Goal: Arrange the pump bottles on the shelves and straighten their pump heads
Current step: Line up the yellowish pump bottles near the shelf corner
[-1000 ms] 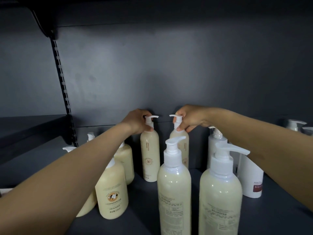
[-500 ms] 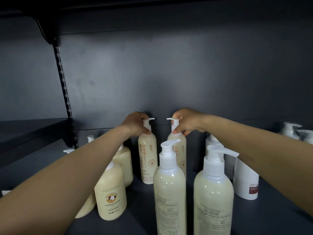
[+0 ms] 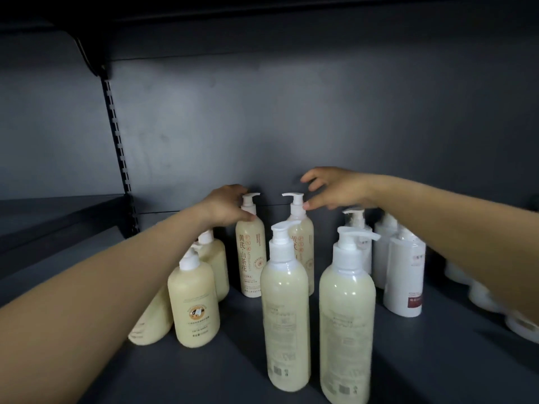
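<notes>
On the dark matte shelf [image 3: 204, 374], two slim cream plastic bottles stand upright at the far wall. The left hand [image 3: 226, 204] curls round the neck of the left lettered bottle [image 3: 250, 252], whose white pump nozzle points right. The right hand [image 3: 335, 188], fingers spread and loose, touches the collar of the right lettered bottle [image 3: 304, 237] with its thumb; that nozzle points left.

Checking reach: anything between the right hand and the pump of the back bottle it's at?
Nothing visible. The right hand is open right beside the pump head of the back right cream bottle, thumb tip at its collar. The two tall front bottles stand nearer the camera, below the arm, not between hand and pump.
</notes>
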{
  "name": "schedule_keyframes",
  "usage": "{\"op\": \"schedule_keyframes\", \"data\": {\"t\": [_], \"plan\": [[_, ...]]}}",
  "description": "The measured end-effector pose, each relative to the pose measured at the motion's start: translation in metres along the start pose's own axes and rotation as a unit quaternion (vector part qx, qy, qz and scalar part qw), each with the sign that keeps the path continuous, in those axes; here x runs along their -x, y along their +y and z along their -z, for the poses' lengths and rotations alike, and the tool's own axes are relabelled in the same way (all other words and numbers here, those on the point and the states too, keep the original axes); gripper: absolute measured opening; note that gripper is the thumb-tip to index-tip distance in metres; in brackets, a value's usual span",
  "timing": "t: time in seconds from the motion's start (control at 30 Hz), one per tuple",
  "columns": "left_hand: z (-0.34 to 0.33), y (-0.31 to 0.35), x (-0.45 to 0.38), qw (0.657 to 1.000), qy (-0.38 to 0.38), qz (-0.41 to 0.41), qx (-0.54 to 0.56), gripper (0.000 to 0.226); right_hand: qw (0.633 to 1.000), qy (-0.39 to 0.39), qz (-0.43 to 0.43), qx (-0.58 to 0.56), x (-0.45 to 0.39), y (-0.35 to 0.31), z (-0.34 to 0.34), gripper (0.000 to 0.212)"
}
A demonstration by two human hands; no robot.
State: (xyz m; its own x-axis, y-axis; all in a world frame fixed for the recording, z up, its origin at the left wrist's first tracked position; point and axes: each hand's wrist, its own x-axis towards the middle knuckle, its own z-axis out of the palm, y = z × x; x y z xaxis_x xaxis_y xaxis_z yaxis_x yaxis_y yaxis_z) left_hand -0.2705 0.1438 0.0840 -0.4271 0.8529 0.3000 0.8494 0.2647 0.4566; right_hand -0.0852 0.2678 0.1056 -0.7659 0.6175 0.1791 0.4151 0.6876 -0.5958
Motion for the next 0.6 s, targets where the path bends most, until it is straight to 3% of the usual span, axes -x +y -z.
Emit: {"op": "schedule_keyframes", "data": {"t": [0.23,0.37,0.43,0.53,0.6], "plan": [[0.027,0.014,0.056,0.988,-0.116,-0.035,0.098,0.067,0.99,-0.137,-0.022,0.035,0.089,-0.029,0.035,0.041],[0.029,0.027,0.091,0.971,-0.204,-0.053,0.11,0.065,0.985,-0.162,-0.036,0.046,0.122,-0.04,0.031,0.038],[0.022,0.03,0.105,0.963,-0.232,-0.066,0.123,0.051,0.985,-0.167,-0.036,0.039,0.134,-0.043,0.025,0.037],[0.005,0.034,0.117,0.961,-0.213,-0.076,0.157,0.023,0.987,-0.155,-0.037,0.03,0.145,-0.044,0.015,0.039],[-0.003,0.036,0.119,0.963,-0.175,-0.073,0.191,0.023,0.991,-0.13,-0.026,0.024,0.147,-0.043,0.009,0.038]]}}
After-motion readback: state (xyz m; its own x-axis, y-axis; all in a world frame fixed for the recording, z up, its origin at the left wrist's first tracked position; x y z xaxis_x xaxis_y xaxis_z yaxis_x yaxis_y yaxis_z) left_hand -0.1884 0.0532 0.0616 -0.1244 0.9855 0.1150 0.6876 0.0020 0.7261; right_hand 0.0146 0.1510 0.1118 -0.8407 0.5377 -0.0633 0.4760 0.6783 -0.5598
